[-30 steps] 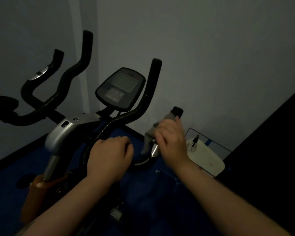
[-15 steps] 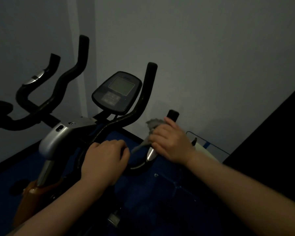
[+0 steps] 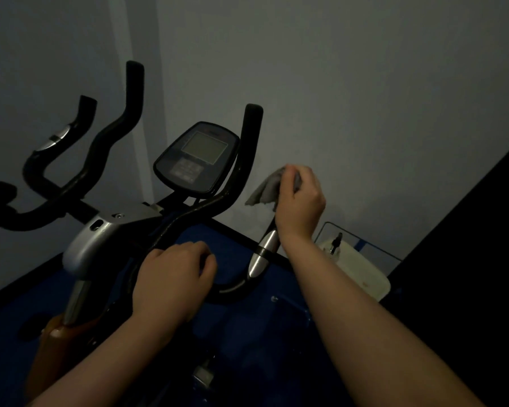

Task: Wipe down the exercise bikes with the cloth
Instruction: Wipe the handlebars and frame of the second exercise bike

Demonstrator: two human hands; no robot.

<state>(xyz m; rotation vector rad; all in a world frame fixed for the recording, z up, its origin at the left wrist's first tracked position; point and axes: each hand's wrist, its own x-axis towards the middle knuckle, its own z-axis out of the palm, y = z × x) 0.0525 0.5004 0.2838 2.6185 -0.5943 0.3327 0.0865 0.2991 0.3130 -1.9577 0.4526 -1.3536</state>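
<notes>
1. My right hand [image 3: 299, 205] grips the gray cloth [image 3: 266, 190] around the top end of the bike's right handle. The fingers are curled tight on the cloth, and one corner of it hangs out on the side toward the screen [image 3: 199, 157].
2. My left hand [image 3: 171, 277] is curled around the black handlebar [image 3: 185, 223], below the screen. I think it is there to keep the exercise bike [image 3: 106, 233] from wobbling.
3. To wipe well, I should squeeze the cloth all the way around the handle, so every side gets clean.
4. I should slide down slowly toward the shiny silver part [image 3: 263, 254] just under my right wrist, and rub it too.
5. The loose corner could slip off, so I should tuck it under my fingers.
6. The tall handle [image 3: 252, 133] right beside the screen looks like a good next spot, then the screen, with a soft touch.
7. Another bike's handles [image 3: 106, 136] stand farther from the screen, on its far side from my right hand. I think those wait for later.
</notes>
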